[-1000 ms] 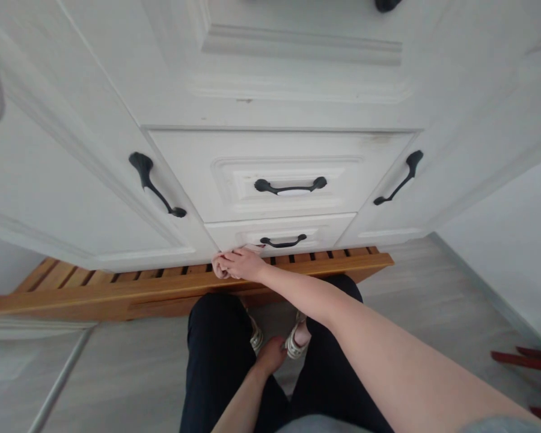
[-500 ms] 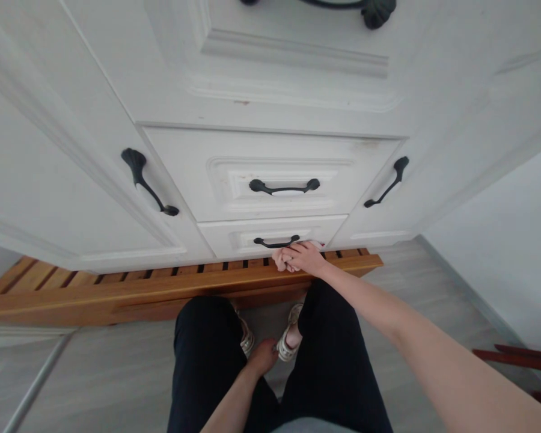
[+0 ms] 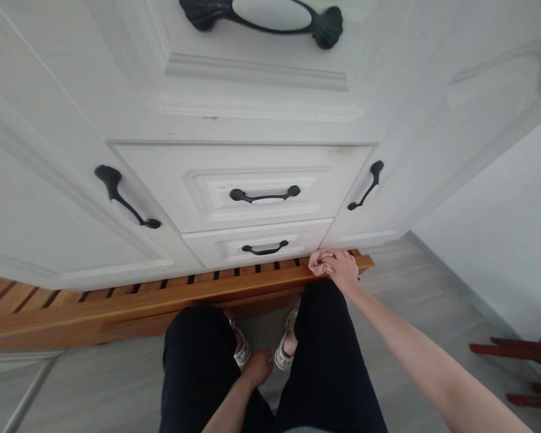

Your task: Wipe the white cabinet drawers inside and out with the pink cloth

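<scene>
Drawers: the upper drawer point(image 3: 162, 180) and lower drawer point(image 3: 202, 248) sit closed, one above the other, each with a dark handle; contents hidden.
Cabinet doors: left door point(image 3: 63, 222) and right door point(image 3: 388, 204) flank the drawers, both closed; insides not visible.
Top panel: white, with a large dark handle point(image 3: 273, 16) with a pale inset.
Pink cloth point(image 3: 319, 263): bunched on the right end of the slatted wooden ledge point(image 3: 153, 299), beside the cabinet base.
Right hand point(image 3: 342, 268): fingers bent down over the cloth, clamped on it.
Left hand point(image 3: 256, 368): low between the knees, near the shoes point(image 3: 282, 359); cannot tell whether its fingers are together or apart.
Floor, right side: reddish legs point(image 3: 507, 350) of some furniture.
Change: one second ago cloth and right hand were left of the lower drawer's handle; half a second ago, just below its right end. Now well right of it. More of the large handle shows; left hand still between the knees.
</scene>
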Demonstrator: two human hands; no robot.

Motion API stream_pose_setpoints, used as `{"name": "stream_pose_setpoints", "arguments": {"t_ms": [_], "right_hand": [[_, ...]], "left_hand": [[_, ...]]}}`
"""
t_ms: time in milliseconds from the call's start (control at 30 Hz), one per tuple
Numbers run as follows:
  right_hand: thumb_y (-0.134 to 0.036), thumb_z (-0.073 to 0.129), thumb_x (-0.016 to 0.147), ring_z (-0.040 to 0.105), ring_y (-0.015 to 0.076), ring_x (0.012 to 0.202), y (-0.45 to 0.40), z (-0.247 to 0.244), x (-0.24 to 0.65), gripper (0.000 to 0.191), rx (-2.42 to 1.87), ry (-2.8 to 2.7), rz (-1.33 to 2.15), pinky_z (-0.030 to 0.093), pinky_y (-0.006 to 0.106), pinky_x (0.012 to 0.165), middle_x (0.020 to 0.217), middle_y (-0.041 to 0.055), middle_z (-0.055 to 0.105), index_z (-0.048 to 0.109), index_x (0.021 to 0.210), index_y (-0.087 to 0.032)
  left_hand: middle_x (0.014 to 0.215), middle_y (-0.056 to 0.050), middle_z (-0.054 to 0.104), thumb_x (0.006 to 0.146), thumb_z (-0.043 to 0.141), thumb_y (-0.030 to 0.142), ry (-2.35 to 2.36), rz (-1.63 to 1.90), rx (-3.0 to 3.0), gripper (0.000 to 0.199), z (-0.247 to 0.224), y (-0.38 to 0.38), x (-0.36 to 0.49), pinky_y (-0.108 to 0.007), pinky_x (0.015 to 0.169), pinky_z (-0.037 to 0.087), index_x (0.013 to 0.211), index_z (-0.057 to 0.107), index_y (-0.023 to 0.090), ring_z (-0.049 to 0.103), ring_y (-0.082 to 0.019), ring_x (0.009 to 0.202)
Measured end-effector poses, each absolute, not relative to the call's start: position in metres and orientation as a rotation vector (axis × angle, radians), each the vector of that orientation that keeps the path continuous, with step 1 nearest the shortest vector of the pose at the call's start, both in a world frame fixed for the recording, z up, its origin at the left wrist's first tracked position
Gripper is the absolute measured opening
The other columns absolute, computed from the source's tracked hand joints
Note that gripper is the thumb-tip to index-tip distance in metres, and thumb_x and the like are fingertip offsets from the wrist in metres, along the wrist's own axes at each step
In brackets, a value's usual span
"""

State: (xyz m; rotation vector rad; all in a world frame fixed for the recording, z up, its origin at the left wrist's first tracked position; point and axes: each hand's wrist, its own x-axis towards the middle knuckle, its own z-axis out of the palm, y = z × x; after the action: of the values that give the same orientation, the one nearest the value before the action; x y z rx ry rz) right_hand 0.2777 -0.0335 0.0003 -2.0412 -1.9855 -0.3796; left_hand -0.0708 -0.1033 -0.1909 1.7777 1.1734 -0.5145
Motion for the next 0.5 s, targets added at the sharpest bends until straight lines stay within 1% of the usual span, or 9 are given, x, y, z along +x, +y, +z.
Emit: {"name": "stream_pose_setpoints", "arguments": {"t_ms": [100, 167, 267, 367, 433, 500], "right_hand": [[-0.025, 0.062, 0.091, 0.055, 0.0248, 0.103, -0.030, 0.030, 0.273, 0.021, -1.900, -1.698, -0.464, 0.041, 0.039, 0.087, 0.117, 0.0074, 0.067, 0.077, 0.104, -0.029], [-0.024, 0.059, 0.091, 0.054, 0.0252, 0.106, -0.014, 0.050, 0.268, 0.024, -1.749, -1.520, -0.515, 0.043, 0.041, 0.091, 0.120, 0.0092, 0.063, 0.076, 0.107, -0.026], [-0.021, 0.053, 0.089, 0.052, 0.0261, 0.107, 0.014, 0.066, 0.260, 0.024, -1.670, -1.423, -0.478, 0.046, 0.042, 0.092, 0.118, 0.0122, 0.059, 0.075, 0.101, -0.021], [-0.021, 0.052, 0.088, 0.050, 0.0287, 0.108, 0.032, 0.062, 0.252, 0.021, -1.747, -1.356, -0.424, 0.047, 0.045, 0.093, 0.115, 0.0147, 0.057, 0.073, 0.092, -0.020], [-0.022, 0.053, 0.089, 0.049, 0.0311, 0.111, 0.036, 0.053, 0.249, 0.021, -1.791, -1.292, -0.421, 0.045, 0.049, 0.096, 0.116, 0.0169, 0.057, 0.073, 0.096, -0.019], [-0.024, 0.052, 0.091, 0.049, 0.0327, 0.114, 0.037, 0.041, 0.247, 0.025, -1.800, -1.236, -0.413, 0.044, 0.051, 0.099, 0.119, 0.0185, 0.056, 0.073, 0.103, -0.019]], "left_hand": [[0.125, -0.008, 0.067, 0.098, 0.059, 0.038, 1.164, -0.524, 1.779, 0.031, -0.191, -0.103, -0.071, -0.043, 0.105, 0.046, 0.121, 0.064, 0.017, 0.062, -0.022, 0.118], [0.126, -0.009, 0.067, 0.098, 0.058, 0.037, 1.158, -0.537, 1.784, 0.031, -0.192, -0.102, -0.071, -0.044, 0.104, 0.046, 0.121, 0.063, 0.017, 0.062, -0.022, 0.118], [0.125, -0.009, 0.067, 0.099, 0.057, 0.037, 1.155, -0.551, 1.792, 0.031, -0.192, -0.101, -0.070, -0.044, 0.105, 0.046, 0.121, 0.063, 0.016, 0.062, -0.022, 0.118], [0.124, -0.008, 0.067, 0.099, 0.057, 0.037, 1.157, -0.539, 1.795, 0.029, -0.192, -0.102, -0.071, -0.044, 0.106, 0.045, 0.119, 0.064, 0.016, 0.062, -0.022, 0.119], [0.124, -0.008, 0.067, 0.099, 0.057, 0.036, 1.163, -0.531, 1.792, 0.028, -0.192, -0.102, -0.072, -0.043, 0.105, 0.045, 0.118, 0.063, 0.017, 0.061, -0.022, 0.119], [0.123, -0.008, 0.067, 0.099, 0.057, 0.035, 1.173, -0.536, 1.788, 0.027, -0.192, -0.103, -0.073, -0.043, 0.104, 0.046, 0.118, 0.063, 0.017, 0.062, -0.022, 0.117]]}}
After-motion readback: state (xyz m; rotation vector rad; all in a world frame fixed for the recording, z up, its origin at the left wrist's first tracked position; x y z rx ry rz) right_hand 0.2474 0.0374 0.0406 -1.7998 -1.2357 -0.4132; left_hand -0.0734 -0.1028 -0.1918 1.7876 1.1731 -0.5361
